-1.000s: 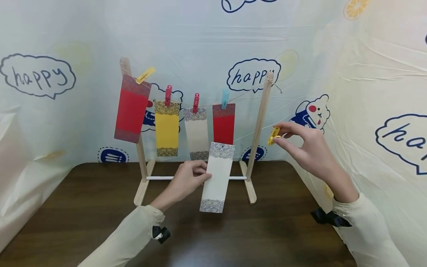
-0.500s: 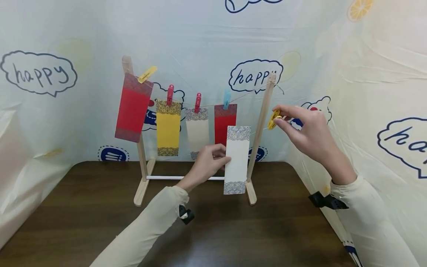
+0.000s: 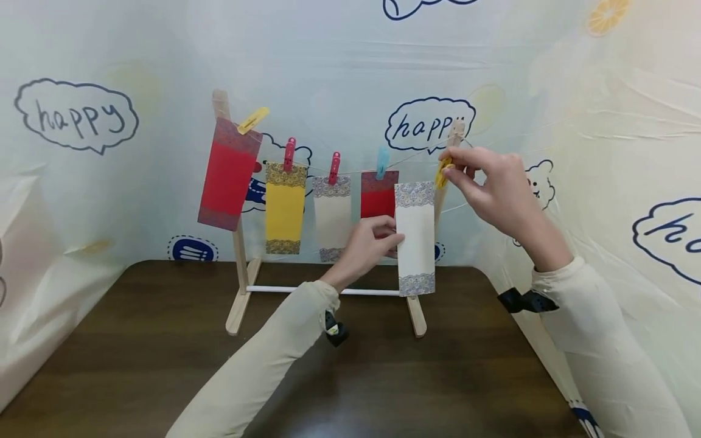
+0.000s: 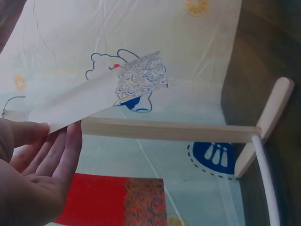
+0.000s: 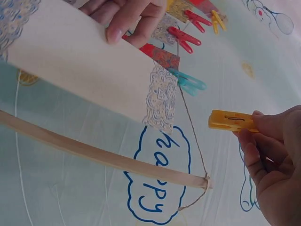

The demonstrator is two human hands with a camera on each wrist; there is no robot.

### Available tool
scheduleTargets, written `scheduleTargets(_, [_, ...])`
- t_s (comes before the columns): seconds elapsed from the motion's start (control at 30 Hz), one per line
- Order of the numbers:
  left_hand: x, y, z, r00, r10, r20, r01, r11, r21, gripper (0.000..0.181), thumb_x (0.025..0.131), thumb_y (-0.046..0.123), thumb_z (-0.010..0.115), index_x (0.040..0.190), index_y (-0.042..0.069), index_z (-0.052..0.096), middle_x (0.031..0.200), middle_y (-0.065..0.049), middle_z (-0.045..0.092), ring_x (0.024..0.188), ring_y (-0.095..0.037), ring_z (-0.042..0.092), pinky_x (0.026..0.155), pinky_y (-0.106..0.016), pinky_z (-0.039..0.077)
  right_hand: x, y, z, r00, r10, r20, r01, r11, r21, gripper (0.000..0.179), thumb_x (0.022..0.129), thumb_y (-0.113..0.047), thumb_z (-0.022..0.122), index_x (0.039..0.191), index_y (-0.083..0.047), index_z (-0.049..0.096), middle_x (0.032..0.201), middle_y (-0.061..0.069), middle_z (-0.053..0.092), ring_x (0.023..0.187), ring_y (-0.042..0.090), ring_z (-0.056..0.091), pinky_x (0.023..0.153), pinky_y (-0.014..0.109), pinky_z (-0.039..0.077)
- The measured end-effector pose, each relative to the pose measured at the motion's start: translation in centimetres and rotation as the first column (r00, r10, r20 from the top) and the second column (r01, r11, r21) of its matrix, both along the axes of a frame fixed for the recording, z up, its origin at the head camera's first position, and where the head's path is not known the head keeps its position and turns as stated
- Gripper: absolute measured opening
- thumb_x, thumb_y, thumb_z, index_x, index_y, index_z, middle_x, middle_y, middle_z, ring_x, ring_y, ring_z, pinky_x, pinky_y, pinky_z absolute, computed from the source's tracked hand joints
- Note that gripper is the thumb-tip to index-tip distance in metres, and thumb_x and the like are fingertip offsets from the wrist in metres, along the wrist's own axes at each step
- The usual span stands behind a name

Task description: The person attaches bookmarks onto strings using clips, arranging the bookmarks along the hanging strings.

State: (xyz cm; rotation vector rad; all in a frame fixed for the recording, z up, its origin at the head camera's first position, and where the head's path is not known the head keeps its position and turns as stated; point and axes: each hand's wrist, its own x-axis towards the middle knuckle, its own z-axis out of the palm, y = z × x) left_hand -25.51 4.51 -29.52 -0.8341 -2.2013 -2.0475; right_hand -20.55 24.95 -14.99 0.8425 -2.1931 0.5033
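My left hand (image 3: 369, 246) pinches the left edge of a white card (image 3: 416, 240) with blue lace-patterned ends, held upright in front of the rack's right post. Between thumb and fingers, my right hand (image 3: 495, 185) holds a yellow clothespin (image 5: 233, 121), just above and right of the card's top edge. A string (image 5: 193, 125) runs to the top of that post, behind the card. Beside the card hangs a red card (image 3: 378, 198) under a blue clothespin (image 3: 382, 163); the white card stands apart from the string in the right wrist view.
Farther left on the string hang a cream card (image 3: 332, 213) and a yellow card (image 3: 285, 210) under red clothespins, and a larger red card (image 3: 227, 176) with a yellow clothespin (image 3: 253, 120). The wooden rack (image 3: 239, 307) stands on a dark table (image 3: 383, 377) before a printed curtain.
My left hand has carried the white card up and to the right, from below the hanging red card to beside it. My right hand has risen with the yellow clothespin toward the string's right end.
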Motion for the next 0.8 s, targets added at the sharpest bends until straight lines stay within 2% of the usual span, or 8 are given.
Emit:
scheduleTargets(0.13, [-0.5, 0.9, 0.6, 0.998, -0.054, 0.019, 0.053, 0.998, 0.034, 0.014, 0.095, 0.006, 0.067, 0.107, 0.0, 0.066, 0.098, -0.016, 0.071, 0.078, -0.026, 0.072, 0.074, -0.036, 0.061, -1.0, -0.4, 0.7, 0.999, -0.002, 0.046, 0.003, 1.0, -0.029, 0.02, 0.095, -0.008, 0.068, 0.114, -0.003, 0.072, 0.106, 0.01, 0.074, 0.09, 0.019, 0.069, 0.07, 0.009, 0.045])
scheduleTargets(0.27, [-1.1, 1.9, 1.3, 0.995, -0.088, 0.053, 0.084, 0.993, 0.079, 0.017, 0.097, 0.008, 0.065, 0.111, 0.0, 0.066, 0.103, -0.016, 0.071, 0.08, -0.025, 0.073, 0.075, -0.035, 0.06, -2.0, -1.0, 1.6, 0.997, -0.009, 0.073, 0.011, 1.0, -0.019, 0.017, 0.096, -0.01, 0.067, 0.11, -0.004, 0.073, 0.104, 0.009, 0.074, 0.096, 0.02, 0.071, 0.082, 0.01, 0.048])
scheduleTargets(0.43, [-1.8, 3.3, 1.8, 0.992, -0.074, 0.1, 0.06, 0.989, 0.136, 0.016, 0.097, 0.009, 0.065, 0.111, 0.001, 0.067, 0.106, -0.015, 0.072, 0.082, -0.026, 0.074, 0.075, -0.035, 0.06, -3.2, -1.7, 2.8, 0.999, -0.021, 0.044, 0.02, 0.999, 0.034, 0.017, 0.097, -0.011, 0.066, 0.109, -0.003, 0.074, 0.102, 0.009, 0.075, 0.096, 0.022, 0.072, 0.081, 0.01, 0.048])
scheduleTargets(0.5, [-2.0, 3.8, 1.9, 0.993, -0.054, 0.104, 0.039, 0.989, 0.146, 0.015, 0.097, 0.009, 0.065, 0.11, 0.002, 0.068, 0.105, -0.013, 0.073, 0.082, -0.027, 0.074, 0.075, -0.035, 0.06, -3.6, -2.0, 3.2, 0.999, -0.018, 0.051, 0.016, 0.999, 0.041, 0.017, 0.097, -0.01, 0.065, 0.11, -0.003, 0.073, 0.102, 0.01, 0.075, 0.097, 0.022, 0.072, 0.083, 0.015, 0.051])
scheduleTargets(0.67, [-2.5, 4.3, 1.8, 0.994, -0.029, 0.106, 0.014, 0.99, 0.138, 0.015, 0.097, 0.009, 0.065, 0.111, 0.003, 0.068, 0.103, -0.011, 0.073, 0.085, -0.025, 0.074, 0.075, -0.035, 0.06, -4.8, -2.8, 4.5, 0.995, -0.024, 0.102, 0.019, 0.999, 0.049, 0.017, 0.099, -0.011, 0.061, 0.11, -0.005, 0.072, 0.102, 0.009, 0.074, 0.097, 0.02, 0.071, 0.087, 0.035, 0.056])
scheduleTargets(0.8, [-2.8, 4.4, 2.0, 0.994, -0.014, 0.112, -0.001, 0.991, 0.132, 0.015, 0.097, 0.009, 0.066, 0.11, 0.005, 0.069, 0.102, -0.01, 0.072, 0.085, -0.025, 0.074, 0.075, -0.036, 0.06, -5.3, -3.1, 5.1, 0.988, -0.052, 0.144, 0.04, 0.996, 0.081, 0.019, 0.101, -0.014, 0.058, 0.112, -0.005, 0.072, 0.102, 0.009, 0.073, 0.095, 0.019, 0.07, 0.083, 0.034, 0.054])
